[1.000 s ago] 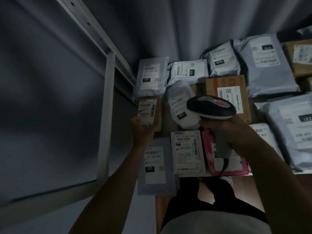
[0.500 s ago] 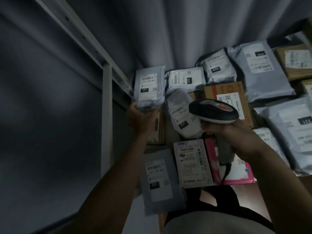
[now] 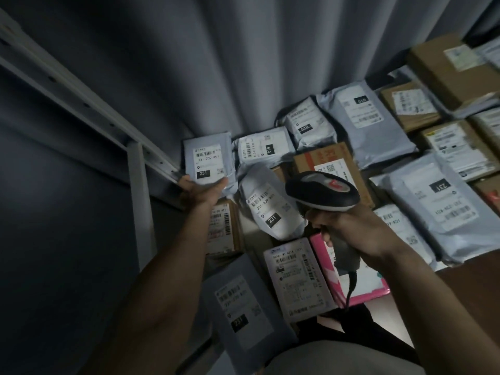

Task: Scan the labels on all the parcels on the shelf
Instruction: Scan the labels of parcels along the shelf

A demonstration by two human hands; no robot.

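Observation:
Many parcels lie label-up on the shelf. My left hand (image 3: 201,189) grips the near edge of a grey mailer (image 3: 208,158) marked 231 at the back left corner, thumb on its label. My right hand (image 3: 349,228) holds a black and grey barcode scanner (image 3: 322,192) by its handle, its head pointing toward the back left. Under the scanner lies a crumpled white mailer (image 3: 270,204) marked 231. A small brown box (image 3: 223,226) sits just under my left wrist. A white-labelled box (image 3: 297,277) and a pink parcel (image 3: 359,282) lie near the shelf's front.
A white metal shelf upright (image 3: 140,201) and slanted rail (image 3: 89,104) stand at the left. A grey curtain (image 3: 243,63) hangs behind. More grey mailers (image 3: 438,209) and cardboard boxes (image 3: 454,66) fill the right side. A grey mailer (image 3: 243,309) overhangs the front edge.
My left hand let go of the small brown box and moved back to grip the grey 231 mailer. The scanner stayed above the middle parcels; the camera view shifted left and down.

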